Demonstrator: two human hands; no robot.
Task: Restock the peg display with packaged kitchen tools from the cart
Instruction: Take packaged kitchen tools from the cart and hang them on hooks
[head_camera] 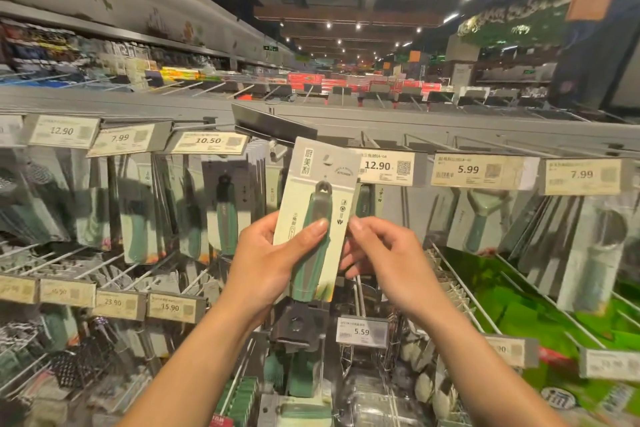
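**Packaged tool point(301, 191) raised before the top row of the peg display.**
The left hand point(266, 260) is clamped round the pack, thumb across the green handle. The right hand point(384, 260) pinches the card's right edge. The hang hole point(327, 159) lies just right of a peg point(277, 149) under the raised label holder point(273, 126). To hang it well, square the card, line the hole up with the peg tip, then slide it back.
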